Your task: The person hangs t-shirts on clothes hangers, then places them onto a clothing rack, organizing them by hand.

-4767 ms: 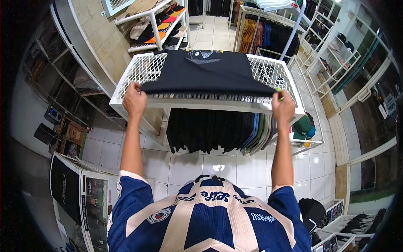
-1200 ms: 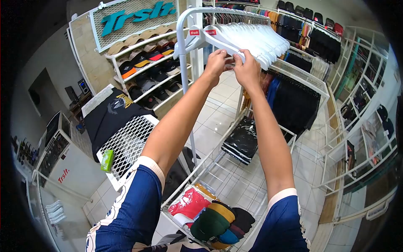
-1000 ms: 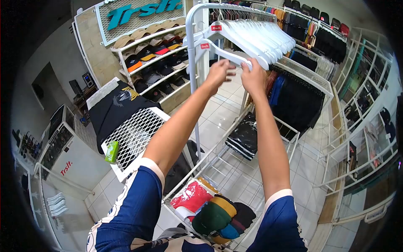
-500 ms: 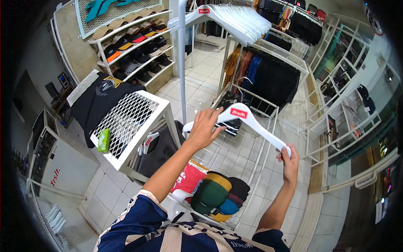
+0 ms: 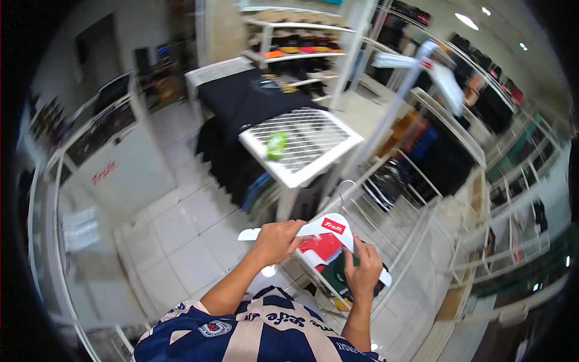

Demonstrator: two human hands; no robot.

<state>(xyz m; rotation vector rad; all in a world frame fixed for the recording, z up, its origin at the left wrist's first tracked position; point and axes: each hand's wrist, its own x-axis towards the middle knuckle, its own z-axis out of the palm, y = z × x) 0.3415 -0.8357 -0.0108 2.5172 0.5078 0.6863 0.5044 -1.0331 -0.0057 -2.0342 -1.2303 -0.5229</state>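
A white hanger with a red label and a metal hook is held in front of my body. My left hand is closed round its left arm. My right hand grips its right arm, with the white tip showing beyond the fingers. Below and behind the hanger lie a red package and a dark green cap, partly hidden by the right hand.
A white mesh-topped table holds a black shirt and a green object. Shelves of caps stand behind. More white hangers hang upper right; a white counter stands left.
The view has turned left. Both hands have come closer together and nearer my body with the hanger. My right hand has moved from its tip inward, and my left hand now grips it.
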